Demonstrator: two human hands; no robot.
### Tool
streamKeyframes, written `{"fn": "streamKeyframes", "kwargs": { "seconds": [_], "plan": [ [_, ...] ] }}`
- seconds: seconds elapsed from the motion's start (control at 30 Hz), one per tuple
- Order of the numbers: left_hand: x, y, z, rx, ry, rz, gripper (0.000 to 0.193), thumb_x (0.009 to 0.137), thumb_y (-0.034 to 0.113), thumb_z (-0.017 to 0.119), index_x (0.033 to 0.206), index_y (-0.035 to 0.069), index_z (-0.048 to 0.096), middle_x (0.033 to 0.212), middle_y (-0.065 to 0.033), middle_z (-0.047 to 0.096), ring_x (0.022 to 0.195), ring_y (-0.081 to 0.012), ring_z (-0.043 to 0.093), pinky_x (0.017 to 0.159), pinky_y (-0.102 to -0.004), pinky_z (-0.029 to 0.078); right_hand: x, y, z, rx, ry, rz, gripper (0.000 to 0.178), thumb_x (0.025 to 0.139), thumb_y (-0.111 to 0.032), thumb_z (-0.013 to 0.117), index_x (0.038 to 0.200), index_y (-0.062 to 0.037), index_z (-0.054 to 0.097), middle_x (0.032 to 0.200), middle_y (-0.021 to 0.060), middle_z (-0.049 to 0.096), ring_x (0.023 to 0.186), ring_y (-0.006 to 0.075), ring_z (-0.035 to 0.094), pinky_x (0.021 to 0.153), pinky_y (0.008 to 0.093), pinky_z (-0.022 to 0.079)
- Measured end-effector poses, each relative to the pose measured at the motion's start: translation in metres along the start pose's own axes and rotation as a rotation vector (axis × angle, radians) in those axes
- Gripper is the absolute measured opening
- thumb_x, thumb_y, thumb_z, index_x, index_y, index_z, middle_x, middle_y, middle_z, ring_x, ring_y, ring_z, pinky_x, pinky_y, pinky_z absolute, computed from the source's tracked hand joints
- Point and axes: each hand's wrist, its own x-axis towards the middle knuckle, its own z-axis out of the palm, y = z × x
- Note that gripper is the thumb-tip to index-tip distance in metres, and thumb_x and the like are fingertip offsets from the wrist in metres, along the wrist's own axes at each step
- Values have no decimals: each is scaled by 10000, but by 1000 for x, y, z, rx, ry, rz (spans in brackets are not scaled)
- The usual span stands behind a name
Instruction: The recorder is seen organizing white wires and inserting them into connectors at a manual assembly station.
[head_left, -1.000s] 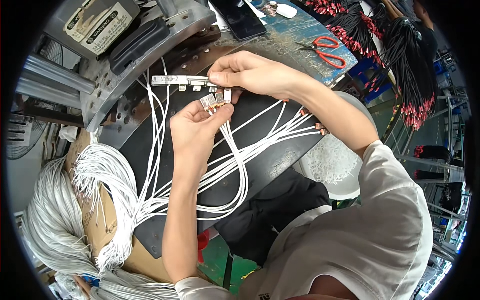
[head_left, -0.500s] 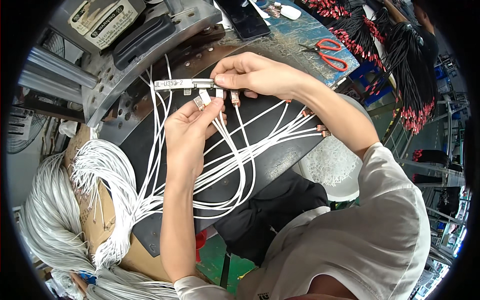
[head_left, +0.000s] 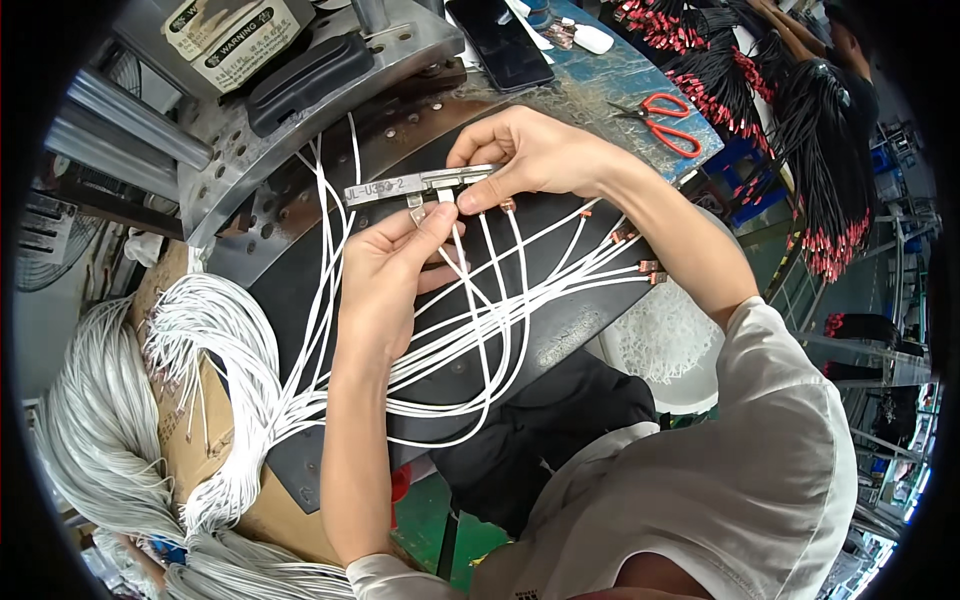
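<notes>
My right hand (head_left: 545,155) grips the right end of a narrow metal bar (head_left: 378,188) with slots, its fingers behind and its thumb below. Closed just under the bar, my left hand (head_left: 385,265) pinches white cables (head_left: 466,300) near their ends. A white cable plug (head_left: 446,197) sits between my left fingertips and the bar's lower edge; I cannot tell whether it is seated in a slot. Beside it, a metal-ended plug (head_left: 416,212) shows above my left fingers. A copper-coloured plug (head_left: 508,205) hangs by my right thumb. More plugs (head_left: 650,272) lie to the right on the dark plate.
A steel machine bed (head_left: 330,90) stands at the upper left. Thick bundles of white cable (head_left: 100,400) fill the left side. Red-handled scissors (head_left: 668,125) and a phone (head_left: 500,45) lie on the blue table. A white tub (head_left: 660,340) stands at right; black cables (head_left: 830,150) hang beyond.
The metal bar has shifted right, tilting up at its right end. My right thumb has dropped from the bar's front to its lower edge. My left fingers have moved right along the bar.
</notes>
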Motion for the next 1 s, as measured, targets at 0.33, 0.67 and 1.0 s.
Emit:
{"fn": "streamKeyframes", "kwargs": {
  "seconds": [0.33,0.67,1.0],
  "plan": [
    [-5,14,1,178,22,-78,462,979,425,741,962,-36,744,799,-49,676,670,-117,647,567,-259,578,-1,-10,-10,-85,-39,19,367,806,-16,871,1135,63,727,786,38,738,679,59,648,611,215,502],
    [47,19,-15,1643,648,951,324,918,294,750,1062,4,738,1128,-176,678,1112,-326,613,932,-461,493,22,4,-16,-669,18,-363,348,842,-227,838,1112,-15,777,1036,138,712,952,284,686,867,385,536],
    [88,22,-44,1627,570,803,343,962,317,692,828,1,705,763,-226,702,686,-411,717,630,-493,593,14,2,-9,-703,127,-454,255,918,-231,760,1032,-3,769,985,161,707,955,333,679,876,426,515]
  ]
}}
